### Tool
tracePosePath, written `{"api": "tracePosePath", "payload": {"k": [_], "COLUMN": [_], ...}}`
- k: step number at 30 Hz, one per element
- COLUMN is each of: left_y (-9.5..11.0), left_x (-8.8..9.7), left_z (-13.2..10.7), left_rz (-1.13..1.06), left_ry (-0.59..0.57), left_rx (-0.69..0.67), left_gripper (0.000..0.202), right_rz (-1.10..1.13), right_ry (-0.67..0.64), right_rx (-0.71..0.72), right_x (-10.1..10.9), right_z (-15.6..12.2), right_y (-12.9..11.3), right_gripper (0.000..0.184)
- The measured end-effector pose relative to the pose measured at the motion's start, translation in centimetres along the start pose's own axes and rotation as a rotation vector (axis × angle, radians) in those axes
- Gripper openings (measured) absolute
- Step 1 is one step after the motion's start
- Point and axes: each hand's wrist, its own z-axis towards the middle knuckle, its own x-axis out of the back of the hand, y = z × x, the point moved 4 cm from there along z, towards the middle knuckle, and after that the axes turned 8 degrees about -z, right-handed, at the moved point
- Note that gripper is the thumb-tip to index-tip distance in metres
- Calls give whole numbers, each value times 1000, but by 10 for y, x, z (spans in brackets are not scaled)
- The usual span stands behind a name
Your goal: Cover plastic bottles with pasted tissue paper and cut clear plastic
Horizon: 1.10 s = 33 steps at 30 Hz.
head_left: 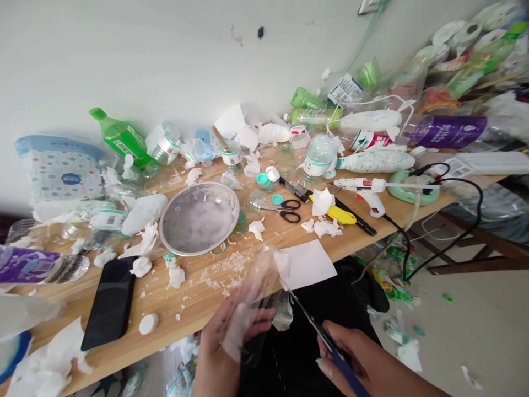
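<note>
My left hand (225, 336) is closed around a clear plastic bottle piece (256, 275), blurred by motion, at the table's front edge. In my right hand (347, 353) is a knife (326, 336) with a dark blue handle and a long thin blade. The blade points up and left, its tip close to the clear plastic; whether it touches cannot be made out. A white paper sheet (309, 264) lies just beyond the blade, partly over the table edge. Plastic shavings (227, 270) are scattered on the wood near my left hand.
A metal bowl (199, 218) stands mid-table. Black scissors (285, 209), a yellow cutter (341, 215) and a glue gun (367, 193) with a trailing cord lie right of it. A phone (109, 303) lies left. Several bottles, tissues and a green bottle (124, 138) line the wall.
</note>
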Motion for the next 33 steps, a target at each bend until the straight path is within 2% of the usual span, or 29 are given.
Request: {"api": "tracePosePath", "payload": {"k": [2, 5, 10, 13, 17, 20, 26, 30, 33], "left_y": [3, 7, 18, 20, 15, 12, 6, 3, 4], "left_x": [0, -3, -4, -2, -3, -4, -3, -3, -5], "left_z": [0, 0, -2, -2, -3, -5, -9, -8, -6], "left_rz": [13, 74, 158, 190, 225, 231, 65, 68, 84], "left_ry": [-53, -126, -135, -150, -184, -203, -232, -241, -258], "left_rx": [72, 139, 89, 74, 115, 147, 201, 269, 267], "left_gripper": [41, 42, 36, 36, 43, 40, 35, 35, 40], "right_rz": [15, 56, 30, 93, 97, 114, 118, 98, 117], "right_ry": [-72, -107, -179, -222, -215, -209, -201, -197, -191], "right_rx": [-41, -57, -61, -47, -4, -9, -3, -17, -20], "right_x": [5, 13, 16, 14, 14, 13, 10, 7, 6], "right_z": [1, 2, 1, 0, -2, -1, 2, 2, 2], "right_y": [-8, -19, -24, -25, -27, -27, -23, -19, -18], "right_gripper": [31, 34, 34, 33, 34, 34, 32, 30, 32]}}
